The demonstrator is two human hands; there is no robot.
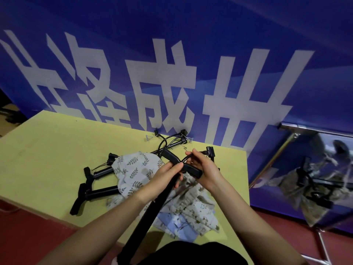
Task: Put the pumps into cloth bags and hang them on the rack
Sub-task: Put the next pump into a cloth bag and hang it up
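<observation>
I hold a black pump (150,213) upright over the yellow table (47,150), its barrel slanting down toward me. My left hand (164,176) grips the barrel just under the T-handle (172,156). My right hand (204,169) pinches the pump's thin black hose where it loops over the handle. Under my hands lies a heap of cloth bags (137,169), one with a leaf print, others with small figures (193,211). More black pumps lie on the table at the left (95,192) and at the back (175,141), partly hidden by the cloth.
A blue banner with large white characters (172,83) stands right behind the table. At the right a metal rack (298,129) carries filled cloth bags (313,188). The floor (28,236) is red. The table's near edge runs close to my body.
</observation>
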